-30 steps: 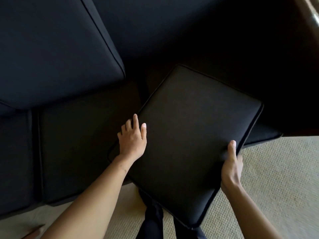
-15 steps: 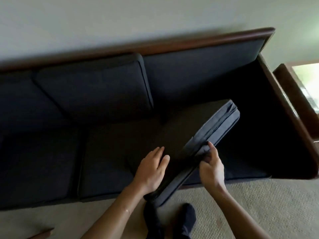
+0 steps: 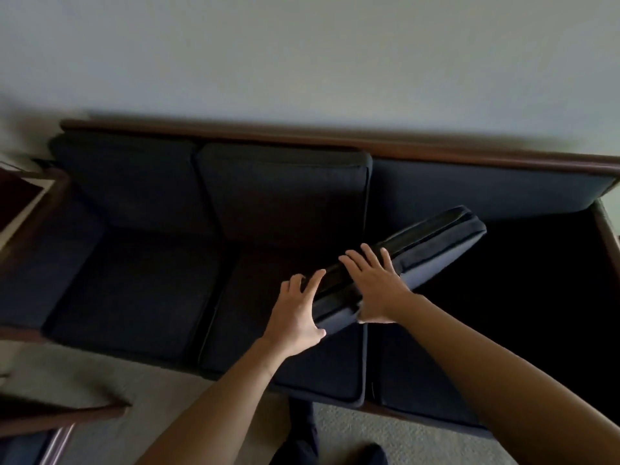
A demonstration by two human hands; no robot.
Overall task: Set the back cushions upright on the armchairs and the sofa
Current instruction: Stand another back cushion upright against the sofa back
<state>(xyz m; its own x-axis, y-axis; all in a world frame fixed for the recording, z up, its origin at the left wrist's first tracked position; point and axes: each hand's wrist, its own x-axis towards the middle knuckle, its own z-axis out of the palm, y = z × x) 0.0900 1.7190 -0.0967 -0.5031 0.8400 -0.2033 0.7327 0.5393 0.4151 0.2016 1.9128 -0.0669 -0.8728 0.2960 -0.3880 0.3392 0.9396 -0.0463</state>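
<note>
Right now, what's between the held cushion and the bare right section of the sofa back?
Nothing. In the head view, only shadowed seat lies between the held cushion and the bare backrest.

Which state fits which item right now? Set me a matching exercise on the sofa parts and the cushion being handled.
1 loose cushion
2 middle back cushion
3 right backrest section
4 left hand

a bare, no cushion against it
b standing upright in place
c at the cushion's near end
d on edge and slanted

Pairs: 1-d, 2-b, 3-a, 4-c
</note>
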